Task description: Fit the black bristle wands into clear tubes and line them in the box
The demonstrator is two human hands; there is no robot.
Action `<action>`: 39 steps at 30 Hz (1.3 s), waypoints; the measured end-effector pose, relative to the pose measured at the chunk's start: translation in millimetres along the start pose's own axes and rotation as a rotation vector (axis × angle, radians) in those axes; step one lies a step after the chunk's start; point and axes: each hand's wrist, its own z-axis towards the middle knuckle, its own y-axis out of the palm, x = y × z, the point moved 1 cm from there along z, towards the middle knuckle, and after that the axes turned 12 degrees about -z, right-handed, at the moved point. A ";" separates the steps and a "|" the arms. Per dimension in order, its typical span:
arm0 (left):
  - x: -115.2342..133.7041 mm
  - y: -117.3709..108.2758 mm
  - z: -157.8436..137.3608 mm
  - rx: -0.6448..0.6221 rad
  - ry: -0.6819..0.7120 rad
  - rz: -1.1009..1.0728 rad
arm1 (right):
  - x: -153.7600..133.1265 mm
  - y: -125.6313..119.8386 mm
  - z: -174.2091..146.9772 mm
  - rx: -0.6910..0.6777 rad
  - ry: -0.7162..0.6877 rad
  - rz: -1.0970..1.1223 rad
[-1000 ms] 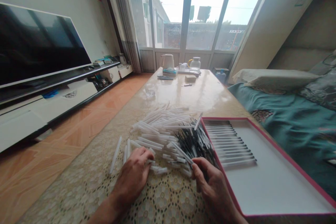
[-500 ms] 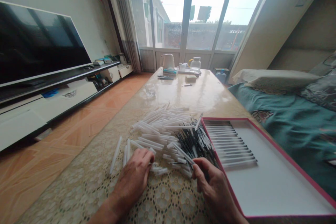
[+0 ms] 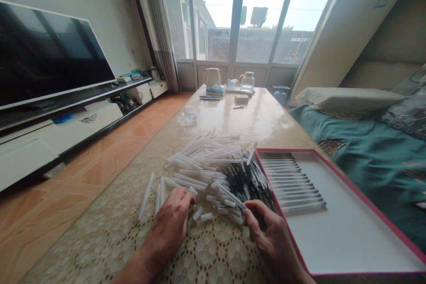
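My right hand (image 3: pixel 266 226) pinches the near end of a slim translucent white tube (image 3: pixel 233 194), which looks like a pen barrel, slanting away to the left. My left hand (image 3: pixel 173 213) rests on the table with curled fingers, beside short white caps (image 3: pixel 203 217); its fingertips are hidden, so what they hold does not show. Beyond both hands lies a heap of white tubes (image 3: pixel 206 151). A pile of thin black rods (image 3: pixel 248 182), like pen refills, leans against the pink-rimmed tray (image 3: pixel 359 239). Inside it, a row of dark-tipped white pens (image 3: pixel 293 182) lies side by side.
Several loose tubes (image 3: pixel 146 195) lie left of my left hand. Farther along the patterned table are a glass (image 3: pixel 190 114), a small box (image 3: pixel 241 99), a white jug (image 3: pixel 213 78) and a clear pitcher (image 3: pixel 247 80). A bed with a teal cover (image 3: pixel 353 142) stands at the right.
The small white caps beside my left fingers have shifted and spread slightly. Both hands stay in nearly the same place, the right still pinching the tube.
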 end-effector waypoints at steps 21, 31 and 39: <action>8.7 12.3 1.0 -0.101 -0.364 -1.131 | -6.4 -14.8 -2.0 -0.054 -0.312 -0.270; 14.2 18.6 0.2 -0.109 -0.416 -1.229 | -5.3 -8.3 -1.0 -0.104 -0.522 -0.497; 25.6 29.0 -4.5 -0.128 -0.388 -1.224 | -1.1 -2.2 -3.1 -0.173 -0.607 -0.651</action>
